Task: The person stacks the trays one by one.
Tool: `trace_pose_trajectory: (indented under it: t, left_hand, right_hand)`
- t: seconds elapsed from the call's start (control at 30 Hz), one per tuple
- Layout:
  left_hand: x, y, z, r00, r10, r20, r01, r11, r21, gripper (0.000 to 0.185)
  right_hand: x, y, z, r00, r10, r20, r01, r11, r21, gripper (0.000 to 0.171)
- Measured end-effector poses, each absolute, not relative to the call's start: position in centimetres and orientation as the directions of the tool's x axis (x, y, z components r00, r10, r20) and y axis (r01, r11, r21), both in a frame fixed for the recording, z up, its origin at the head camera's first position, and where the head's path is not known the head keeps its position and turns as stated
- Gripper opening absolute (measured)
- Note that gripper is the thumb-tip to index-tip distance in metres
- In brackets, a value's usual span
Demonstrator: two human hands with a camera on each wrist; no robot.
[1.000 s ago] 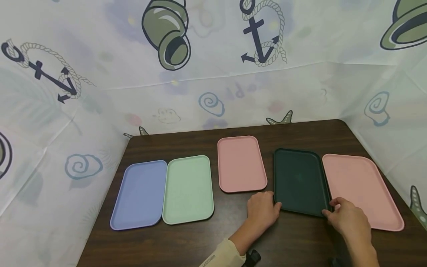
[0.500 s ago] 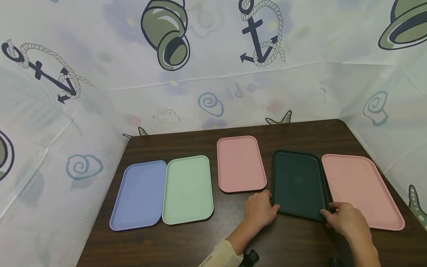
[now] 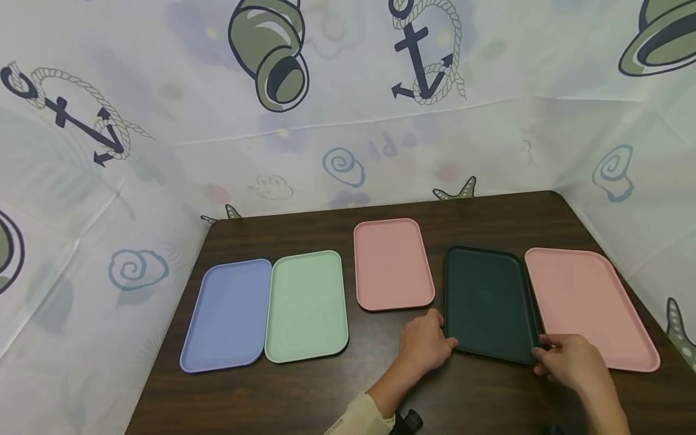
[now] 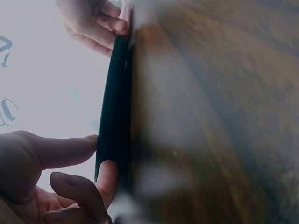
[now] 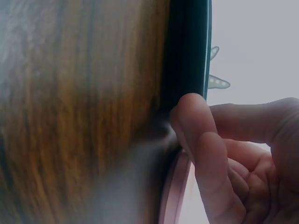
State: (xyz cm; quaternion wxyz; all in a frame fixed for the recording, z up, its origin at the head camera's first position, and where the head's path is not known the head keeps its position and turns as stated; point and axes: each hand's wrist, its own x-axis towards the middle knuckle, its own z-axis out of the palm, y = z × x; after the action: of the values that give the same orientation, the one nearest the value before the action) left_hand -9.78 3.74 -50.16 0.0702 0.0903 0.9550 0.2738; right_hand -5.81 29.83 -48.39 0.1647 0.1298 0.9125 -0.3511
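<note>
Your left hand (image 3: 426, 345) pinched near left corner of dark tray (image 3: 489, 302), thumb on top of rim, finger curled under edge. Your right hand (image 3: 573, 362) gripped near right corner same way, fingers curled round rim. Dark tray lay on table (image 3: 304, 393), right of centre, between small pink tray (image 3: 393, 264) and large pink tray (image 3: 589, 307), right edge touching large one. Blue tray (image 3: 228, 314) and green tray (image 3: 307, 305) sat side by side at your left, touching.
</note>
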Motion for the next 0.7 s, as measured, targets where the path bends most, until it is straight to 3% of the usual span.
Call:
trace_pose_trajectory:
  t: [0.27,0.7]
  left_hand:
    - [-9.4,3.3,-49.0,-0.975,0.217,-0.044,0.142,0.764,0.629,0.033]
    - [-8.1,-0.6,-48.7,-0.985,0.17,-0.035,0.086,0.653,0.752,0.033]
  right_hand:
    - [-5.7,30.1,-47.5,-0.917,0.131,-0.376,0.365,0.653,-0.663,0.051]
    - [-7.3,27.3,-46.3,-0.961,0.01,-0.275,0.216,0.643,-0.735,0.047]
